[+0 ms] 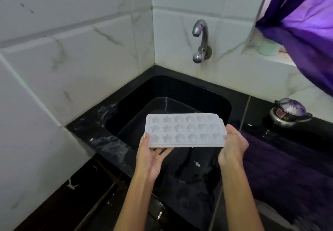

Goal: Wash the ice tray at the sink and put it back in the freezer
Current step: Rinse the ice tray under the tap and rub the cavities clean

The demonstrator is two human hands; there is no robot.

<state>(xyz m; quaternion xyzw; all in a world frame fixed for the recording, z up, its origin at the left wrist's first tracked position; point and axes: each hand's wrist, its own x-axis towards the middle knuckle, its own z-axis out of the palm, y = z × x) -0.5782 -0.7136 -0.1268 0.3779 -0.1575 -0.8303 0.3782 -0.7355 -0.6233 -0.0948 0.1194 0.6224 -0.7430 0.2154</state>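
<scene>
The ice tray (185, 130) is facing cavities-up, long axis running left to right, above the front of the black sink (137, 93). The left hand (151, 156) is gripping its left end, fingers partly hidden underneath. The right hand (234, 144) is clasping the right end. The tap (201, 41) is standing behind, no water visible.

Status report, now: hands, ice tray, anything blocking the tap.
Left hand and right hand grip ice tray by its short ends. Tray level over black sink, cavities up. Tap not running, nothing beneath the spout.
</scene>
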